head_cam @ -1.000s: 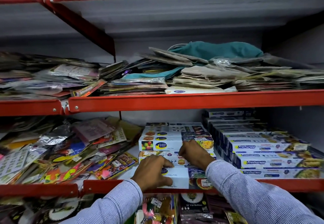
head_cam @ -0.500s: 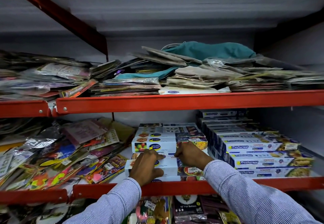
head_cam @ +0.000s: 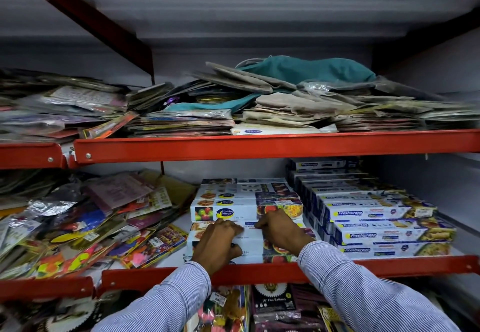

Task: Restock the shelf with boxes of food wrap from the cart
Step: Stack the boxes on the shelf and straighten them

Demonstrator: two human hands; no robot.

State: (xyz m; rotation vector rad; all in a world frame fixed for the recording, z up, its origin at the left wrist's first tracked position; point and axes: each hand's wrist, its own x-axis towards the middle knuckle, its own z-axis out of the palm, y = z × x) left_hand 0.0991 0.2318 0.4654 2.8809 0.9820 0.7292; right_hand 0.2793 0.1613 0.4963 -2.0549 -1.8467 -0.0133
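Note:
A stack of white food wrap boxes (head_cam: 235, 212) with fruit pictures stands in the middle of the red shelf (head_cam: 405, 266). At the front of the stack lie lower boxes, and both my hands rest on the top one (head_cam: 251, 233). My left hand (head_cam: 217, 244) curls over that box's front left part. My right hand (head_cam: 280, 230) presses on its right part, fingers pointing left. Striped sleeves cover both arms. To the right stands a stepped stack of blue and white wrap boxes (head_cam: 376, 235). The cart is out of view.
Loose colourful flat packets (head_cam: 91, 228) are heaped on the shelf left of the boxes. The shelf above carries piles of folded bags and packets (head_cam: 285, 98). Under the shelf edge hang foil balloon packs (head_cam: 272, 303). A red diagonal brace (head_cam: 104, 28) crosses the upper left.
The box in my hands went from the shelf's front edge up onto the low front boxes and back towards the stack. Both hands moved inward with it.

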